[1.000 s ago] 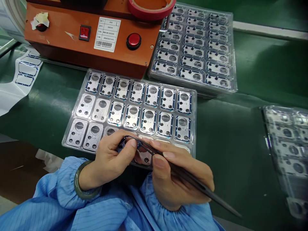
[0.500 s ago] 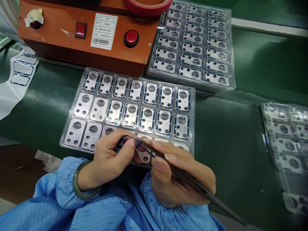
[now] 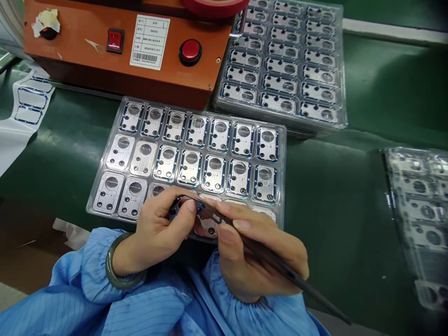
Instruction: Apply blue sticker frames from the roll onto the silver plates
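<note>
My left hand (image 3: 159, 228) is closed in a pinch on a small metal part with a blue rim (image 3: 177, 207), held just above the near edge of a clear plastic tray (image 3: 283, 140). My right hand (image 3: 259, 252) grips black tweezers (image 3: 280, 270), whose tips meet the part at my left thumb. The tray holds rows of silver plates with round holes; several have blue borders. My hands cover the tray's front row middle.
An orange machine box (image 3: 87, 70) with a red switch and red button stands behind the tray. A second filled tray stack (image 3: 341, 84) lies at the back right, another tray (image 3: 420, 210) at the far right. White sticker backing (image 3: 21, 121) lies at left.
Both hands stay together over the tray's front row; the tweezers' tips shifted slightly at the held part. The view drifted a little.
</note>
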